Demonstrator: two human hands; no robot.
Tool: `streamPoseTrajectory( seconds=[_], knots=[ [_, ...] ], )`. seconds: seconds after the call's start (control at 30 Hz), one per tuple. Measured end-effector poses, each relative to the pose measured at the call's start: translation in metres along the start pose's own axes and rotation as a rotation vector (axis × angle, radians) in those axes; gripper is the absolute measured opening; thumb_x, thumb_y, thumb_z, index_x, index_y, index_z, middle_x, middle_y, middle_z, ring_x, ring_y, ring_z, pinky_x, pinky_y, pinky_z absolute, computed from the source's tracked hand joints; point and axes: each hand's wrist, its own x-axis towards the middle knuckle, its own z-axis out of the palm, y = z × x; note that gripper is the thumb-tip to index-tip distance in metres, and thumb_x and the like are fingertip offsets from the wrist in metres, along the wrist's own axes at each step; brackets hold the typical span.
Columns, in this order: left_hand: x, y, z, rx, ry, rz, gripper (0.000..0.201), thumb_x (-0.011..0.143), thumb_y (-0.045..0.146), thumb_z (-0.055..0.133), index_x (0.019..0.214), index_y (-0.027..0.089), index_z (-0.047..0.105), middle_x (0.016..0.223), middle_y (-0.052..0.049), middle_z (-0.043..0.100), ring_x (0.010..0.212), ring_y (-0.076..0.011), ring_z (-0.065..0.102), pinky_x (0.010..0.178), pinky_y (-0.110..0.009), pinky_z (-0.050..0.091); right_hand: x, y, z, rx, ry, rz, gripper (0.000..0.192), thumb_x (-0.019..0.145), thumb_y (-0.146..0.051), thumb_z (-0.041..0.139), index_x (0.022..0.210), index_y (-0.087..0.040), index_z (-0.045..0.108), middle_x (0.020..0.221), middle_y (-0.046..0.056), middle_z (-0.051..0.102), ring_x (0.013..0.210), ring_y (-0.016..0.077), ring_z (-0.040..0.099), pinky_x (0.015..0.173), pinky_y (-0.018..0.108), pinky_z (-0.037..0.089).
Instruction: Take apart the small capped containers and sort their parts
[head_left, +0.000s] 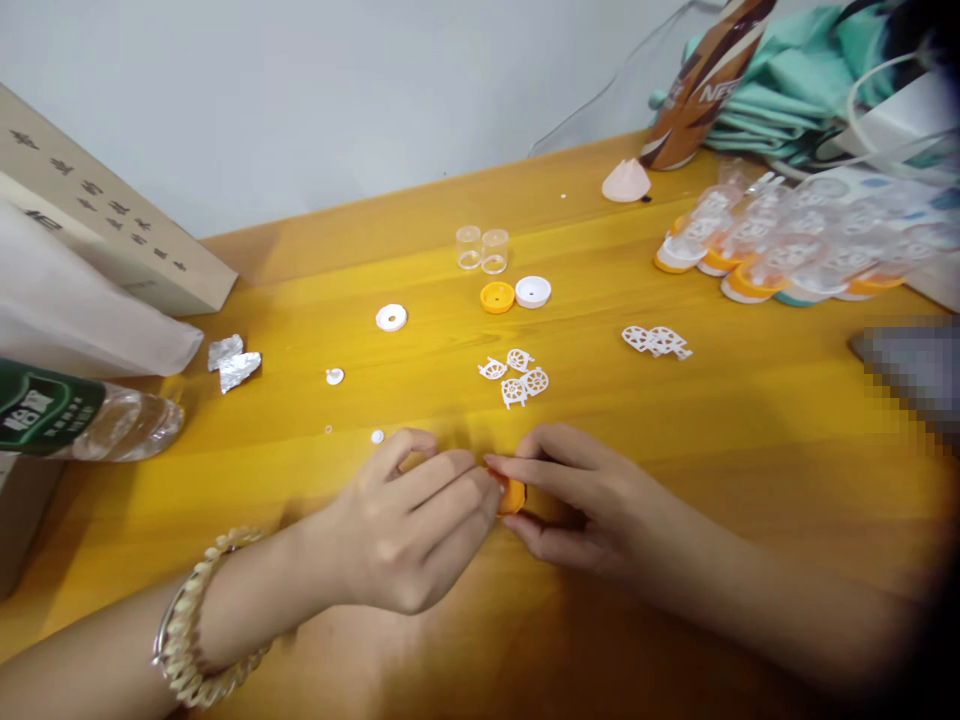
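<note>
An orange round cap (512,495) is between my two hands above the table's near part. My right hand (592,500) pinches it from the right, fingers at its top edge and thumb below. My left hand (427,530) is closed, its fingertips meeting the cap's left side; whether something small is in them is hidden. Just beyond lie several white openwork wheel pieces (514,378). A small white round part (377,437) and a tiny ring (328,429) rest near my left hand. Another small white part (334,376) lies farther left.
Farther back are two clear cylinders (481,250), an orange cap (497,297), and white discs (532,291). More wheel pieces (656,341) lie right, before several assembled clear-topped units (787,235). Foil scraps (235,362) and a bottle (112,420) are left; a brown Nescafé bottle (705,90) leans behind.
</note>
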Motion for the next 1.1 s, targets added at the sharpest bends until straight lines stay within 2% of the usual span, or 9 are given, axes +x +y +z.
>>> streamPoseTrajectory(
  seconds=[0.2, 0.43, 0.6, 0.9, 1.0, 1.1],
  knots=[
    [-0.004, 0.001, 0.003, 0.049, 0.006, 0.039, 0.022, 0.088, 0.012, 0.043, 0.093, 0.011, 0.064, 0.090, -0.007, 0.069, 0.091, -0.0194, 0.063, 0.068, -0.035, 0.043, 0.000, 0.001, 0.000, 0.010, 0.000, -0.021, 0.019, 0.079, -0.014, 0.055, 0.097, -0.017, 0.059, 0.078, 0.005, 0.053, 0.073, 0.0160, 0.051, 0.065, 0.028, 0.047],
    [-0.006, 0.002, 0.004, 0.049, -0.009, 0.070, 0.019, 0.087, 0.012, 0.045, 0.094, 0.006, 0.063, 0.091, -0.009, 0.068, 0.091, -0.0208, 0.062, 0.068, -0.036, 0.042, 0.000, 0.001, 0.000, -0.003, -0.002, -0.005, 0.019, 0.078, -0.014, 0.056, 0.096, -0.020, 0.059, 0.078, 0.004, 0.053, 0.073, 0.0157, 0.052, 0.066, 0.027, 0.048],
    [-0.005, 0.001, 0.007, 0.042, 0.044, 0.075, 0.017, 0.086, 0.011, 0.047, 0.090, 0.006, 0.062, 0.087, -0.009, 0.068, 0.088, -0.0211, 0.062, 0.068, -0.036, 0.042, -0.001, 0.001, 0.001, -0.008, -0.003, -0.004, 0.019, 0.078, -0.014, 0.057, 0.096, -0.018, 0.059, 0.080, 0.005, 0.054, 0.075, 0.0161, 0.053, 0.068, 0.027, 0.049],
    [-0.002, 0.000, 0.012, -0.047, 0.068, 0.023, 0.012, 0.085, 0.010, 0.051, 0.089, 0.007, 0.061, 0.091, -0.011, 0.068, 0.088, -0.0207, 0.063, 0.073, -0.038, 0.041, 0.000, 0.000, 0.001, -0.031, 0.037, -0.039, 0.016, 0.076, -0.012, 0.058, 0.091, -0.017, 0.059, 0.078, 0.005, 0.055, 0.072, 0.0163, 0.054, 0.065, 0.028, 0.049],
    [-0.005, -0.001, 0.007, -0.044, 0.079, 0.004, 0.010, 0.084, 0.009, 0.054, 0.089, 0.006, 0.062, 0.089, -0.011, 0.068, 0.088, -0.0205, 0.062, 0.073, -0.037, 0.041, 0.001, -0.001, 0.000, -0.037, 0.034, -0.036, 0.018, 0.076, -0.013, 0.058, 0.094, -0.017, 0.059, 0.079, 0.005, 0.056, 0.074, 0.0167, 0.055, 0.067, 0.028, 0.050],
    [-0.016, -0.013, -0.008, -0.004, 0.063, -0.049, 0.011, 0.083, 0.012, 0.057, 0.093, 0.009, 0.062, 0.090, -0.008, 0.068, 0.090, -0.0194, 0.062, 0.076, -0.036, 0.042, 0.001, -0.002, -0.001, -0.033, 0.023, -0.013, 0.024, 0.076, -0.013, 0.058, 0.099, -0.019, 0.058, 0.083, 0.006, 0.058, 0.078, 0.0168, 0.057, 0.071, 0.028, 0.050]
  ],
)
